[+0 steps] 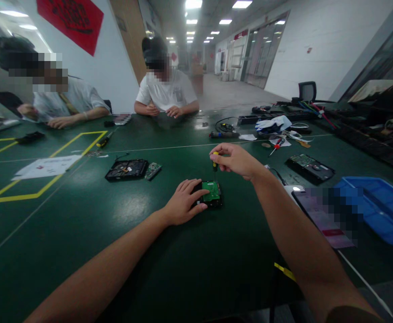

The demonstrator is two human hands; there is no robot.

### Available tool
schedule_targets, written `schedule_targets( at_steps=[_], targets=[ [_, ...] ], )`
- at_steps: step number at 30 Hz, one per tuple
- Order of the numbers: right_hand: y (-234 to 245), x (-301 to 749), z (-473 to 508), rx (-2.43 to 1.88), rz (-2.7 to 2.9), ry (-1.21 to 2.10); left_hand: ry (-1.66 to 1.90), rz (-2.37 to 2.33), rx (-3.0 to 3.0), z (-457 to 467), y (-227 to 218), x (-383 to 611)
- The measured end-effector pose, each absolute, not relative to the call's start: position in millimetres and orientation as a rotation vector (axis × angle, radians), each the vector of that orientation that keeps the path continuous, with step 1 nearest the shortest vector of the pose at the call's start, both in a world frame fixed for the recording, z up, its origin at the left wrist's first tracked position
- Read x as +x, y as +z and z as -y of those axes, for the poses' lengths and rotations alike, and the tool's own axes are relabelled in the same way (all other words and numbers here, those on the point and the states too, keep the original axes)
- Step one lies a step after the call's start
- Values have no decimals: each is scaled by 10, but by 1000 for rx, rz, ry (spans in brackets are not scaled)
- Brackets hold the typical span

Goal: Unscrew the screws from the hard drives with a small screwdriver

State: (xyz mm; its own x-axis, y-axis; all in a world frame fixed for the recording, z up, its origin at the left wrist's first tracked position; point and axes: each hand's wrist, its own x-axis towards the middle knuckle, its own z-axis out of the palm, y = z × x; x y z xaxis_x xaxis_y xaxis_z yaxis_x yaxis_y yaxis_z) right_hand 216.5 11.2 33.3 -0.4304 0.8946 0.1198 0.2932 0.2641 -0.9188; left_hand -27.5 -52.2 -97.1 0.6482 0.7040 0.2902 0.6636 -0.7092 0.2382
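A hard drive (219, 202) with a green circuit board (211, 192) facing up lies on the table in front of me. My left hand (185, 202) holds it down from the left, thumb and index finger stretched over its top; the other fingers lie along its left and far side. Above the drive's far right part, my right hand (235, 160) pinches a screwdriver (215, 163) with a yellow and black handle. The screwdriver is upright, its thin shaft pointing down at the board. Whether the tip touches a screw is too small to tell.
An opened hard drive (126, 169) and a loose circuit board (153, 171) lie to the left. On the right are another drive (311, 168), a red screwdriver (277, 146), a phone (324, 217) and a blue tray (381, 206). Two people (167, 92) sit across the table.
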Motion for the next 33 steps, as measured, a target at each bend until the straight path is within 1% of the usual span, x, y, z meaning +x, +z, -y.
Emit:
schedule_targets(
  at_steps=[9,17,29,33],
  targets=[
    [327,2170,-162,-1079,1835,1232,550,-1141,2765,507,-988,-285],
    [345,2212,-136,-1072,1935,1138,554,-1137,2759,513,-988,-288],
    [371,2190,-145,-1134,1882,1096,566,-1145,2748,516,-981,-289],
    [373,2174,-143,-1143,1852,1182,566,-1139,2738,517,-983,-284]
  ],
)
